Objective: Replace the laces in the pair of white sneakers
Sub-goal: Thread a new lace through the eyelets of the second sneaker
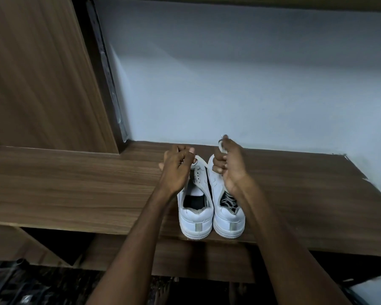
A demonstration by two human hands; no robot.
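Sneakers, a pair of white low-top leather ones, stand side by side on a brown wood-grain laminate counter (75, 186), heels toward the person and hanging slightly over its near edge. No brand name or writing can be read on them; each heel bears only a small plain grey vertical tab. The left sneaker (195, 219) has its upper eyelets bare and its tongue showing, with a dark inside. The right sneaker (228, 219), touching the left sneaker, holds a loose tangle of white lace (229, 202) in its opening.

The left hand (177, 170) is above the front of the left sneaker, fingers curled, pinching the end of a flat white lace (199, 160) that runs down to the sneaker's front eyelets. The right hand (228, 166) is above the front of the right sneaker, fingers curled into a fist round another bit of white lace (220, 146) that shows at the top of the fist. Both forearms are bare.

Beyond the sneakers a plain pale blue-white wall (229, 73) rises from the back of the counter. Left of the sneakers stands a tall wood-grain panel (37, 80) with a dark edge strip. Below the counter's near edge the space is dark, and the floor there is too dim to make out.
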